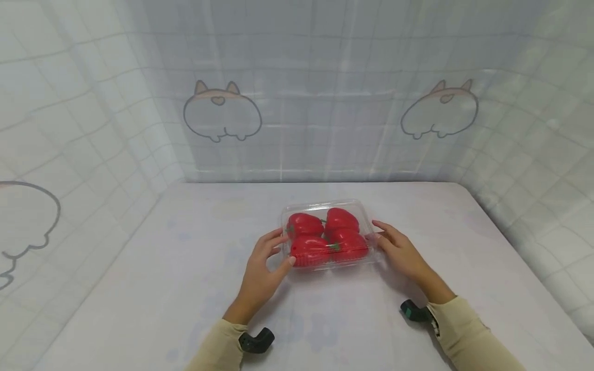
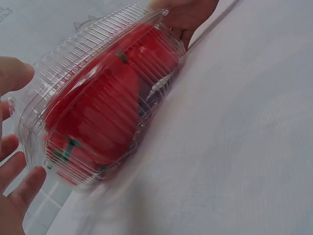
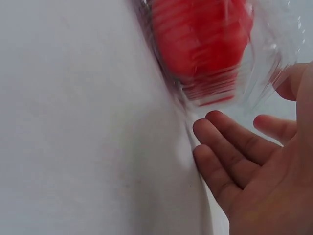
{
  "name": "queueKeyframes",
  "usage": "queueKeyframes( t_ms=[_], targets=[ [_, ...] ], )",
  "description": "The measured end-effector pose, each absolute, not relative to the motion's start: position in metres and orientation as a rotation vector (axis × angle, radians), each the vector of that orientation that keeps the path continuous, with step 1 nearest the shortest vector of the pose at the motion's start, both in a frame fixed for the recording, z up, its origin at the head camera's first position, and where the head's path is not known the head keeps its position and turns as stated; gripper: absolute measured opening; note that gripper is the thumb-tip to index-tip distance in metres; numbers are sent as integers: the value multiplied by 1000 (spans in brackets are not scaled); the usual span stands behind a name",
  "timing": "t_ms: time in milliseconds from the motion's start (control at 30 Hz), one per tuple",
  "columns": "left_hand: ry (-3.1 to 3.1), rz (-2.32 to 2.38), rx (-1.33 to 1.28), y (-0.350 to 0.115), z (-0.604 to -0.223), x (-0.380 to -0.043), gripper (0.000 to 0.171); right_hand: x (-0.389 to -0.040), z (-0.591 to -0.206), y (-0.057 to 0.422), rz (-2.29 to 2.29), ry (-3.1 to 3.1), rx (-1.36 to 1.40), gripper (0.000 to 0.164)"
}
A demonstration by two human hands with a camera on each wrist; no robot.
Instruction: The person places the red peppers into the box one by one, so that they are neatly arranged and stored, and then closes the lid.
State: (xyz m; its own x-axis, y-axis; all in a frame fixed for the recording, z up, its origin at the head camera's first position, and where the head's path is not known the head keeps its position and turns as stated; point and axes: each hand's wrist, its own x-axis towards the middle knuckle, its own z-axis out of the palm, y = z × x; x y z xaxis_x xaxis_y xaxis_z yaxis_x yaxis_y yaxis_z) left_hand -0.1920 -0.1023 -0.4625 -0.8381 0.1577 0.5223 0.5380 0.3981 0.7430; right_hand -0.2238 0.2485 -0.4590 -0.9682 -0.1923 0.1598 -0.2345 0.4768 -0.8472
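A clear plastic clamshell box (image 1: 325,206) sits on the white table. Through its lid show several red bell peppers (image 1: 342,220) with green stems. My left hand (image 1: 260,275) is at the box's left end, fingers spread along the side and thumb by the front corner. In the left wrist view, that hand's fingertips (image 2: 36,175) come right up to the ribbed plastic. On the other end, my right hand (image 1: 402,252) has its thumb (image 3: 288,83) at the lid's edge. Its other fingers are extended and loosely bent below the box's end in the right wrist view.
The white table (image 1: 185,288) has faint bluish patches. Pale grid-patterned curtains (image 1: 325,103) with cartoon animal outlines surround it at the back and both sides. Dark devices (image 1: 257,341) are strapped at both wrists, next to the beige sleeves (image 1: 473,335).
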Motion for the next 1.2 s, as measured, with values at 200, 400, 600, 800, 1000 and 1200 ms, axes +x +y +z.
queueKeyframes(
  t_ms=[200,400,600,800,1000,1200],
  targets=[
    [-2256,-1542,-568,-97,-453,-184,46,-207,-451,245,1521,-2661,319,50],
    [-2246,-1595,-536,-93,-451,-185,47,-201,-448,243,1521,-2652,319,47],
    [-2286,-1562,-534,-99,-465,-191,54,-195,-450,242,1542,-2598,375,45],
    [-2290,-1487,-576,-102,-464,-191,56,-195,-453,244,1593,-2523,474,44],
    [-2338,-1380,-600,-106,-464,-194,63,-196,-457,246,1621,-2512,573,45],
    [-2399,-1375,-529,-113,-463,-197,66,-200,-461,251,1695,-2517,683,51]
  ],
)
